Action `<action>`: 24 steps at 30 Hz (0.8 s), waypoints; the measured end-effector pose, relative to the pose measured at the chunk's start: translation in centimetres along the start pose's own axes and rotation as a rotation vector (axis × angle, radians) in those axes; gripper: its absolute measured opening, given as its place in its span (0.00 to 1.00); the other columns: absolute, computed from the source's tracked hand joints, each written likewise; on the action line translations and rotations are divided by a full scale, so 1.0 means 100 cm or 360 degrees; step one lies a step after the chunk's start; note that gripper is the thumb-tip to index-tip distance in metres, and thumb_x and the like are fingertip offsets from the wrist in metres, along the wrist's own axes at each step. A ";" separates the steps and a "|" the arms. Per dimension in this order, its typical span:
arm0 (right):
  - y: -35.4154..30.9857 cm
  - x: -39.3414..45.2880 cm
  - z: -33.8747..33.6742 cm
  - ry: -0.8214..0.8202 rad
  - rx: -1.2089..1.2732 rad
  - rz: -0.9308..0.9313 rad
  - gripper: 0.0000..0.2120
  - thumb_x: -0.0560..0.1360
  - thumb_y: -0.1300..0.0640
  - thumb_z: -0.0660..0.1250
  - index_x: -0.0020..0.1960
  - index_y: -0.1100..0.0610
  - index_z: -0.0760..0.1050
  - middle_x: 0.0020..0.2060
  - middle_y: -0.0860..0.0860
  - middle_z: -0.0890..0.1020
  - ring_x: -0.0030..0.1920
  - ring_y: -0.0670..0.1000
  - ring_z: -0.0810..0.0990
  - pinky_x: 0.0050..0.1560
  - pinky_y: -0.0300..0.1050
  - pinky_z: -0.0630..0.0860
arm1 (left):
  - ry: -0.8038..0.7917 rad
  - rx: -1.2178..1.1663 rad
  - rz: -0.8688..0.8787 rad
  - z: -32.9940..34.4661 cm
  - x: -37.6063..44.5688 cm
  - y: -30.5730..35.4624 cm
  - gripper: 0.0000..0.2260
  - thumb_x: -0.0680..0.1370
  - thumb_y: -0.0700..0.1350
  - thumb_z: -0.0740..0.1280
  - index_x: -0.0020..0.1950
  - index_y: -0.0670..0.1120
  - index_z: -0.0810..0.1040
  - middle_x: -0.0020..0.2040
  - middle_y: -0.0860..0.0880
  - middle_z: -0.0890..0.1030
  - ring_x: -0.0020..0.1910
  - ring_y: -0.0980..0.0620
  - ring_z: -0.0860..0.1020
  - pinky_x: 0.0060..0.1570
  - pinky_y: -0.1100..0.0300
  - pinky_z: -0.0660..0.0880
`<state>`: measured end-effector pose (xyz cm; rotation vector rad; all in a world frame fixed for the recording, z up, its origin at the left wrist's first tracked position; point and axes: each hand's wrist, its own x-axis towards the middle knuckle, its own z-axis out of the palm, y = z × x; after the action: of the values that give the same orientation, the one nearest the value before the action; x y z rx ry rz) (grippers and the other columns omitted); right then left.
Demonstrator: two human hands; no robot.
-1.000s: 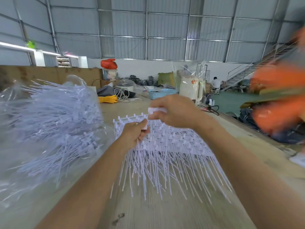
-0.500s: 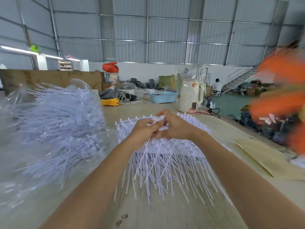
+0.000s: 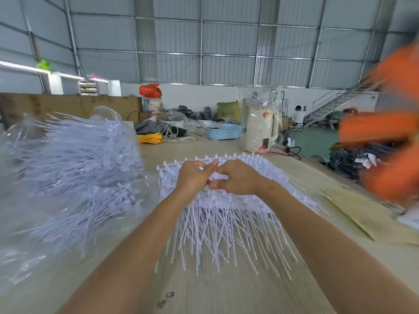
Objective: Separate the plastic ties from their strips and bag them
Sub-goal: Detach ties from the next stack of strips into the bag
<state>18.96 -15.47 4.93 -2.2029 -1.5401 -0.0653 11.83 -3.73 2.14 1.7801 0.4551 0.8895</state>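
Lining a wooden table (image 3: 226, 295), white ties (image 3: 226, 227) (warehouse behind)

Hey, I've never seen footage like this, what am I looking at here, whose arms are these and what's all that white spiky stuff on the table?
There is no machine here. The picture comes from a camera worn on a person's head, looking forward and down, so the two bare arms are that person's own.

The left hand and right hand meet over a stack of white plastic strips lying on the table. Thin ties hang off the strips toward the camera. Both hands pinch white plastic pieces at the top of the stack.

On the left lies a clear plastic bag full of loose ties. Farther back are a blue basket, yellow cable and a white appliance. The orange blur at right is too smeared to identify.
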 end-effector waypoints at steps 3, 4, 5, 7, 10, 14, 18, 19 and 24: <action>-0.007 -0.003 0.002 0.0109 -0.0339 0.0021 0.12 0.75 0.45 0.65 0.54 0.50 0.79 0.35 0.45 0.75 0.44 0.47 0.72 0.42 0.42 0.64 | 0.0025 0.0321 0.0027 0.001 0.004 0.000 0.18 0.75 0.52 0.70 0.29 0.43 0.76 0.26 0.47 0.74 0.27 0.51 0.73 0.35 0.59 0.69; -0.011 -0.005 0.001 0.0113 -0.0453 0.0014 0.12 0.76 0.47 0.64 0.58 0.48 0.78 0.40 0.48 0.78 0.47 0.49 0.73 0.42 0.42 0.64 | 0.0021 0.0437 0.0019 0.001 0.005 0.000 0.19 0.75 0.51 0.70 0.29 0.40 0.76 0.27 0.44 0.76 0.28 0.48 0.74 0.34 0.58 0.70; -0.016 -0.008 -0.001 0.0135 -0.0562 -0.0042 0.11 0.76 0.51 0.64 0.57 0.47 0.77 0.41 0.49 0.79 0.48 0.50 0.74 0.41 0.42 0.64 | 0.0027 0.0546 -0.0021 -0.001 0.006 -0.002 0.19 0.76 0.50 0.70 0.31 0.38 0.77 0.29 0.42 0.77 0.29 0.46 0.76 0.34 0.57 0.71; -0.029 -0.012 -0.005 0.0261 -0.0672 -0.0241 0.07 0.73 0.59 0.63 0.47 0.49 0.78 0.33 0.48 0.75 0.42 0.53 0.75 0.35 0.39 0.61 | 0.0050 0.0574 -0.0223 -0.012 0.010 -0.009 0.16 0.75 0.48 0.70 0.35 0.38 0.78 0.29 0.42 0.77 0.27 0.47 0.74 0.29 0.61 0.69; -0.050 -0.015 -0.020 0.0414 -0.0408 -0.0409 0.13 0.73 0.58 0.66 0.32 0.51 0.67 0.27 0.46 0.69 0.31 0.49 0.68 0.31 0.41 0.59 | -0.0023 -0.0200 -0.0608 -0.030 0.012 -0.009 0.09 0.77 0.46 0.69 0.44 0.41 0.77 0.20 0.51 0.71 0.17 0.58 0.64 0.18 0.67 0.60; -0.042 -0.018 -0.039 0.0313 0.0018 -0.0268 0.19 0.74 0.52 0.68 0.28 0.51 0.65 0.26 0.47 0.69 0.29 0.46 0.67 0.32 0.43 0.63 | -0.0052 -0.0922 -0.0426 -0.062 0.024 0.043 0.15 0.79 0.52 0.63 0.38 0.45 0.70 0.22 0.53 0.69 0.16 0.60 0.61 0.16 0.69 0.58; -0.008 -0.021 -0.029 0.0313 0.0166 -0.0065 0.23 0.74 0.52 0.69 0.28 0.55 0.59 0.26 0.47 0.61 0.27 0.46 0.61 0.28 0.36 0.56 | 0.0038 -0.0754 0.0018 -0.117 0.037 0.094 0.12 0.79 0.50 0.64 0.40 0.45 0.69 0.21 0.55 0.72 0.17 0.61 0.62 0.16 0.70 0.58; -0.001 -0.020 -0.025 0.0311 0.0155 -0.0050 0.24 0.74 0.51 0.68 0.28 0.55 0.59 0.26 0.48 0.60 0.26 0.46 0.61 0.28 0.37 0.56 | 0.0073 -0.0545 0.0076 -0.131 0.040 0.096 0.12 0.79 0.50 0.64 0.39 0.46 0.69 0.21 0.55 0.72 0.16 0.61 0.63 0.16 0.69 0.58; 0.014 -0.018 -0.018 0.0315 0.0177 -0.0034 0.23 0.73 0.50 0.69 0.28 0.56 0.59 0.25 0.49 0.60 0.20 0.44 0.63 0.28 0.34 0.63 | -0.0139 0.1033 -0.0155 -0.185 0.042 0.040 0.17 0.78 0.46 0.67 0.31 0.42 0.71 0.31 0.45 0.78 0.23 0.53 0.69 0.21 0.67 0.60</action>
<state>19.90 -18.13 5.55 -2.0281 -1.4235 -0.1940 0.29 9.31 10.61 2.3460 0.8330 0.6258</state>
